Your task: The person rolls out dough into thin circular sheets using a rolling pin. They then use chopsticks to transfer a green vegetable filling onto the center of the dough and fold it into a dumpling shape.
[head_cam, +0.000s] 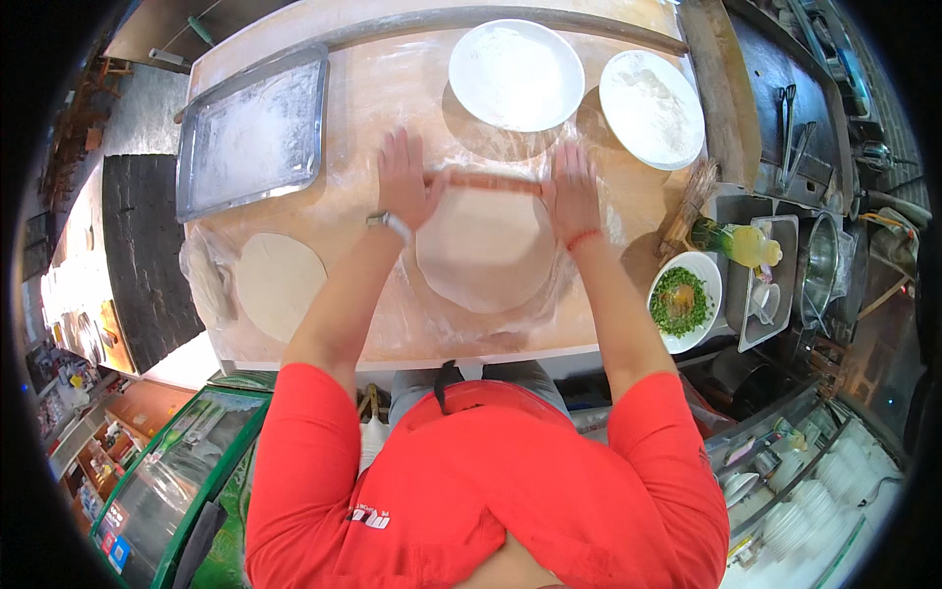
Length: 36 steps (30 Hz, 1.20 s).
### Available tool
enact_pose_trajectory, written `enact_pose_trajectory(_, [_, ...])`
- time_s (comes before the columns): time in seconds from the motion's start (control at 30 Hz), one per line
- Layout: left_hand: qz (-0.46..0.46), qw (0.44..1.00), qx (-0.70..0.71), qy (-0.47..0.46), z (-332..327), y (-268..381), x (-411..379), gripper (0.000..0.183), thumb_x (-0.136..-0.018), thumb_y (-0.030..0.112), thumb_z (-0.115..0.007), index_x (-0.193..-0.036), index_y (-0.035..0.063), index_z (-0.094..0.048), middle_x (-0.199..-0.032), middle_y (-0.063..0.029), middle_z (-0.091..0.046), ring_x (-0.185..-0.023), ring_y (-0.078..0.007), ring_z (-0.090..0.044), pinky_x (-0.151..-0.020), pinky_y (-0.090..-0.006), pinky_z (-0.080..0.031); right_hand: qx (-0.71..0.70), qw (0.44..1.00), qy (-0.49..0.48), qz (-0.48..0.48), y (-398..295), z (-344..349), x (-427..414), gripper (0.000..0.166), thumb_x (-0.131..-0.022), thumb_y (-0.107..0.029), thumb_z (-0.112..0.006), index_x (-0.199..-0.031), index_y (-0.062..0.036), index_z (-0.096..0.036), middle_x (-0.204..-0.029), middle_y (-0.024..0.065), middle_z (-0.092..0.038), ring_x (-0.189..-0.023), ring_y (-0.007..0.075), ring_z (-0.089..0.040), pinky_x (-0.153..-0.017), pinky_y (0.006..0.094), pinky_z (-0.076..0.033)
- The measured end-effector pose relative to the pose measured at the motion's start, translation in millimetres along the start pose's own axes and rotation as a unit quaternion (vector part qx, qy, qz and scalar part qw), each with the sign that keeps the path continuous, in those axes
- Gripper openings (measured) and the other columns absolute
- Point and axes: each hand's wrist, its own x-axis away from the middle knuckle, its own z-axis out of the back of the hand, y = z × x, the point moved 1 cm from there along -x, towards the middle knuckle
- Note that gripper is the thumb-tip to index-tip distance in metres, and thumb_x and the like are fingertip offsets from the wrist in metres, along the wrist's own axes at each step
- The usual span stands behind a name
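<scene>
A thin wooden rolling pin (pixel 486 182) lies across the far part of a round sheet of dough (pixel 486 254) on the floured wooden board (pixel 375 302). My left hand (pixel 403 180) rests flat over the pin's left end, fingers straight and the thumb spread inward along it. Over the right end lies my right hand (pixel 574 191), also flat with its fingers stretched forward. Both hands hide the pin's ends and look slightly blurred. To the left is a second round of dough (pixel 278 283), partly behind my left forearm, beside a clear plastic bag (pixel 210 283) that seems to hold dough.
A floured metal tray (pixel 254 132) is at the far left. White bowls of flour (pixel 515 73) (pixel 655 110) stand beyond my hands. A long wooden pole (pixel 500 16) spans the back. On the right are a brush (pixel 688 206), a bottle (pixel 736 243) and a bowl of chopped greens (pixel 681 302).
</scene>
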Motion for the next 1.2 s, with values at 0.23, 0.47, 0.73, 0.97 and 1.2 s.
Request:
enact_pose_trajectory(0.23, [-0.079,0.996,0.001,-0.046,13.3,22.9,36.0,0.087,-0.082,0.049,-0.062,-0.144,-0.0042,-0.034,-0.152,-0.03,-0.024,-0.141,-0.0506,-0.02,-0.113,-0.0611,-0.016,-0.065,0.997,0.047,-0.012,-5.6,-18.1,111.2,0.06,-0.097,-0.029,-0.047,-0.143,0.0065,-0.033,-0.149,0.0263,-0.034,-0.138,0.044,-0.031,-0.116,0.0516,-0.023])
enact_pose_trajectory(0.47, [-0.09,0.991,0.006,-0.103,10.7,35.4,46.5,0.084,-0.086,0.043,-0.061,-0.146,-0.005,-0.028,-0.152,-0.0312,-0.025,-0.141,-0.0501,-0.02,-0.114,-0.0586,-0.015,-0.058,0.998,0.023,-0.006,9.2,3.0,117.3,0.062,-0.095,-0.029,-0.051,-0.143,0.0056,-0.031,-0.149,0.0263,-0.034,-0.138,0.0432,-0.031,-0.115,0.0516,-0.024])
enact_pose_trajectory(0.73, [-0.055,0.998,-0.025,-0.035,-13.2,60.7,6.3,0.086,-0.085,0.045,-0.061,-0.146,-0.0061,-0.028,-0.153,-0.0301,-0.024,-0.142,-0.0473,-0.02,-0.114,-0.0596,-0.015,-0.055,0.995,0.086,-0.014,18.5,13.4,114.3,0.057,-0.094,-0.022,-0.052,-0.14,0.0066,-0.034,-0.146,0.0289,-0.036,-0.137,0.0448,-0.032,-0.114,0.0526,-0.026])
enact_pose_trajectory(0.97, [-0.091,0.989,0.019,-0.116,20.5,57.9,150.5,0.083,-0.086,0.038,-0.06,-0.146,-0.0079,-0.027,-0.153,-0.0294,-0.023,-0.142,-0.048,-0.02,-0.116,-0.0549,-0.019,-0.174,0.984,-0.022,0.022,10.7,8.1,197.4,0.049,-0.086,-0.017,-0.056,-0.129,0.0054,-0.047,-0.136,0.0296,-0.046,-0.129,0.0474,-0.041,-0.112,0.0519,-0.03])
enact_pose_trajectory(1.2, [0.083,0.994,-0.036,-0.06,16.2,60.0,159.0,0.079,-0.091,0.035,-0.055,-0.152,-0.0002,-0.017,-0.157,-0.0248,-0.017,-0.146,-0.0445,-0.012,-0.117,-0.0586,-0.006,-0.106,0.991,-0.038,0.078,-15.6,18.9,157.6,0.052,-0.087,-0.018,-0.052,-0.136,-0.0018,-0.046,-0.141,0.0249,-0.043,-0.133,0.0449,-0.035,-0.113,0.0521,-0.026])
